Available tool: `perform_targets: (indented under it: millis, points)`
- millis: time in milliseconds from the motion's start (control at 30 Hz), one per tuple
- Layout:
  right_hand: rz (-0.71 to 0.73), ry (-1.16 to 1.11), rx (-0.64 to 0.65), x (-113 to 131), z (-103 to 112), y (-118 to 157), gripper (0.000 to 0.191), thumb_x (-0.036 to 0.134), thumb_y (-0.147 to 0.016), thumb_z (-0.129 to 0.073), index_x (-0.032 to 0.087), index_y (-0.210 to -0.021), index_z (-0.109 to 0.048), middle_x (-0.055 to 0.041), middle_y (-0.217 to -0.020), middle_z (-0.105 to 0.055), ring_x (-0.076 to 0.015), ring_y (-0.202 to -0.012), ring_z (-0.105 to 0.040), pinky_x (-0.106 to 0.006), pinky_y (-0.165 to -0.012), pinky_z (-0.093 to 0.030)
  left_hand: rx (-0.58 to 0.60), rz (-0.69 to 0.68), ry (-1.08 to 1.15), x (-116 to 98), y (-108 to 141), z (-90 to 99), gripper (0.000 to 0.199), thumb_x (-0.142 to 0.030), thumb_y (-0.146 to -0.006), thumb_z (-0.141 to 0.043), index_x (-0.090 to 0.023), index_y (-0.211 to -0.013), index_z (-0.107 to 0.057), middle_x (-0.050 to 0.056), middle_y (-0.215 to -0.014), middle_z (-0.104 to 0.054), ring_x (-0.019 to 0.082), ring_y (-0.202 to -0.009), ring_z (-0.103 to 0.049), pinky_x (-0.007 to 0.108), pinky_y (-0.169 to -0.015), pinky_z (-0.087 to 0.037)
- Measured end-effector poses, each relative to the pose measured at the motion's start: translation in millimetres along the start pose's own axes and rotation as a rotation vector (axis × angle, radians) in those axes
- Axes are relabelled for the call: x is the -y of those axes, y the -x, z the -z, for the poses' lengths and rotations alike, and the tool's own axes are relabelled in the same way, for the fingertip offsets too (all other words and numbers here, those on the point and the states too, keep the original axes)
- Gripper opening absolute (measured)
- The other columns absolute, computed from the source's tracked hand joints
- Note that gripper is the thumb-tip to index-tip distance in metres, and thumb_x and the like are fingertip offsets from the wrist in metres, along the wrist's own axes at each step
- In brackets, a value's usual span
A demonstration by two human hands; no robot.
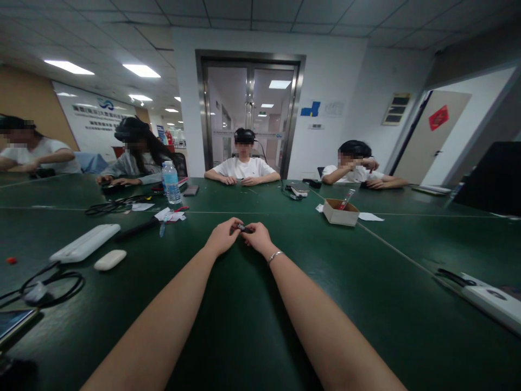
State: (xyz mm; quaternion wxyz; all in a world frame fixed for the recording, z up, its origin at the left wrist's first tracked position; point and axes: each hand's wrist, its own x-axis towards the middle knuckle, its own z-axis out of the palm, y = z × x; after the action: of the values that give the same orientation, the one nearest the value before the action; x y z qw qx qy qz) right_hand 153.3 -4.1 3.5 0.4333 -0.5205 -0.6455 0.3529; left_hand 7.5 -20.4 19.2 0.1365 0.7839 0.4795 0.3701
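Observation:
Both my hands meet over the green table (240, 304), near the middle of the view. Between their fingertips is a small dark object (242, 228), too small to make out, with a lighter spot at its left end. My left hand (223, 236) pinches it from the left, thumb and fingers closed. From the right, my right hand (258, 238) has its fingers closed on the same object. A silver bracelet (275, 257) circles my right wrist. My fingers partly hide the object.
A water bottle (171, 183), cables and papers lie ahead to the left. Nearer left are a white power bank (85, 243) and a white case (110, 260). A small open box (341, 213) stands right. Several people sit across the table.

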Motion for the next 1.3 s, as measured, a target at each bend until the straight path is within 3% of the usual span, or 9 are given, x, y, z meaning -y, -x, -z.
perform_targets:
  millis: [133, 267, 400, 633, 800, 1000, 1300]
  points:
    - [-0.047, -0.172, 0.052, 1.4, 4.0, -2.0, 0.013, 0.004, -0.071, -0.064, 0.011, -0.082, -0.061, 0.0011, -0.056, -0.058, -0.0065, -0.038, -0.053, -0.012, -0.037, -0.044, 0.001, 0.056, 0.014, 0.9, -0.2, 2.5, 0.021, -0.029, -0.079, -0.049, -0.024, -0.098, -0.057, 0.002, -0.09, -0.065, 0.016, -0.084, -0.059, 0.027, -0.076, -0.045]
    - [-0.203, -0.486, 0.092, 2.3, 13.1, -4.6, 0.017, 0.001, -0.08, -0.054, 0.007, -0.095, -0.059, -0.0058, -0.072, -0.063, -0.0085, -0.047, -0.06, -0.016, -0.048, -0.052, -0.003, 0.092, 0.038, 7.7, 0.1, 3.2, 0.017, -0.03, -0.079, -0.05, -0.025, -0.093, -0.057, 0.0, -0.084, -0.066, 0.015, -0.077, -0.06, 0.027, -0.073, -0.045]
    - [-0.256, -0.655, 0.13, 3.3, 21.7, -2.9, 0.015, 0.0, -0.08, -0.055, 0.002, -0.095, -0.057, -0.0112, -0.078, -0.063, -0.011, -0.053, -0.062, -0.02, -0.053, -0.055, 0.016, 0.126, 0.087, 9.8, 1.2, 3.1, 0.017, -0.032, -0.08, -0.048, -0.024, -0.092, -0.057, -0.001, -0.083, -0.067, 0.015, -0.077, -0.061, 0.026, -0.072, -0.045]
    - [-0.217, -0.74, 0.157, 6.5, 26.4, 1.1, 0.022, -0.007, -0.076, -0.053, 0.006, -0.093, -0.059, -0.0086, -0.077, -0.063, -0.0095, -0.054, -0.061, -0.019, -0.056, -0.055, 0.045, 0.191, 0.095, 8.6, 0.4, 1.1, 0.028, -0.045, -0.083, -0.04, -0.023, -0.085, -0.057, 0.0, -0.081, -0.067, 0.015, -0.075, -0.061, 0.026, -0.071, -0.044]
    - [-0.203, -0.771, 0.165, 7.6, 28.7, 2.3, 0.018, -0.002, -0.078, -0.053, 0.009, -0.088, -0.061, -0.0071, -0.082, -0.062, -0.0118, -0.068, -0.062, -0.02, -0.062, -0.056, 0.011, 0.238, 0.018, 10.4, -1.5, -0.2, 0.039, -0.051, -0.082, -0.035, -0.021, -0.079, -0.06, 0.003, -0.08, -0.066, 0.017, -0.075, -0.059, 0.027, -0.071, -0.043]
    - [-0.211, -0.773, 0.15, 5.9, 29.9, 2.2, 0.019, -0.002, -0.078, -0.053, 0.01, -0.091, -0.06, -0.0047, -0.074, -0.06, -0.0114, -0.062, -0.062, -0.022, -0.062, -0.056, 0.017, 0.226, 0.025, 12.1, -1.6, 0.9, 0.046, -0.054, -0.083, -0.03, -0.021, -0.079, -0.061, 0.003, -0.079, -0.065, 0.017, -0.073, -0.058, 0.027, -0.072, -0.042]
    - [-0.187, -0.764, 0.216, 1.5, 30.1, -0.3, 0.02, -0.001, -0.078, -0.053, 0.01, -0.093, -0.06, -0.0061, -0.079, -0.061, -0.0105, -0.061, -0.062, -0.02, -0.061, -0.055, 0.008, 0.186, 0.031, 16.2, -2.2, -1.9, 0.047, -0.055, -0.083, -0.031, -0.021, -0.077, -0.062, 0.003, -0.078, -0.065, 0.017, -0.072, -0.058, 0.026, -0.07, -0.043]
